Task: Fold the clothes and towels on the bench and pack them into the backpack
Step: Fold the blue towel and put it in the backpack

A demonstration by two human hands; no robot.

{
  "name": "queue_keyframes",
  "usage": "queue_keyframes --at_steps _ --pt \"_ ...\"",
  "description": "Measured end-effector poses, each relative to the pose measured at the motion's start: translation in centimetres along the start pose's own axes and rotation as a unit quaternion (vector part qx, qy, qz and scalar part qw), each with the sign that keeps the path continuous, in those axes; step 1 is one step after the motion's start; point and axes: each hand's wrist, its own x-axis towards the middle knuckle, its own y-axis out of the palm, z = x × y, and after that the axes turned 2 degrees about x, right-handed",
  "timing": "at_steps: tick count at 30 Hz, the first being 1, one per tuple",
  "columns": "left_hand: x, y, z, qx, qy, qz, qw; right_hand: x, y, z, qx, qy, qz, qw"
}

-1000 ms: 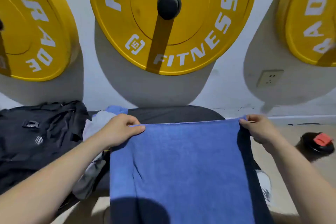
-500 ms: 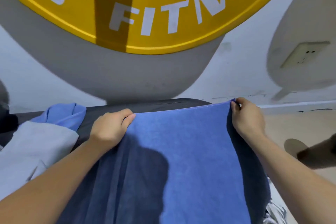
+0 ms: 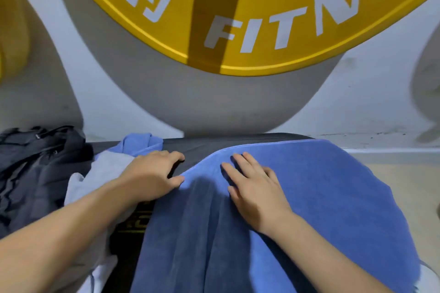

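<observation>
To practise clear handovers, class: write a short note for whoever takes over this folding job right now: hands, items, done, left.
Left hand: open, resting on the bench, thumb at the edge of the blue towel.
Right hand: open, flat on the towel.
Backpack at far left; grey garment and light blue garment lie crumpled between it and the towel.
Done: towel spread out. Left: fold everything, pack it.

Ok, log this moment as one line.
step: blue towel spread on bench | left hand: resting at towel's left edge | right hand: flat on towel | backpack: far left, beside grey garment
</observation>
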Motion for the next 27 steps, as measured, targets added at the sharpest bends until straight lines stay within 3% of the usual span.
queue_keyframes --at_steps 4,10,14,17,20,21,23,27 --pt "-4.8 2.3 5.2 0.254 0.056 -0.093 0.961 1.5 0.9 3.7 0.016 0.008 0.041 0.999" --pt "-5.4 5.2 8.2 0.386 0.085 -0.239 0.887 5.2 2.0 8.9 0.013 -0.093 0.085 0.992" --pt "-5.1 5.6 10.6 0.366 0.025 -0.239 0.899 6.9 2.9 10.6 -0.021 -0.109 0.159 0.981" --pt "-5.0 4.4 8.9 0.193 0.019 -0.124 0.973 7.9 2.6 11.1 -0.002 -0.108 0.171 0.979" --pt "-4.4 2.9 4.8 -0.101 0.026 -0.072 0.992 8.4 1.9 10.5 0.079 -0.091 0.174 0.977" --pt "-4.3 2.0 3.4 -0.247 -0.005 -0.034 0.968 8.4 1.4 10.0 0.124 -0.078 0.163 0.976" --pt "-4.0 0.8 2.4 -0.461 -0.07 0.075 0.881 8.2 0.4 8.8 0.197 -0.049 0.124 0.971" --pt "-4.5 -0.6 3.3 -0.58 -0.013 0.232 0.781 8.1 -1.3 6.8 0.286 -0.016 0.025 0.958"
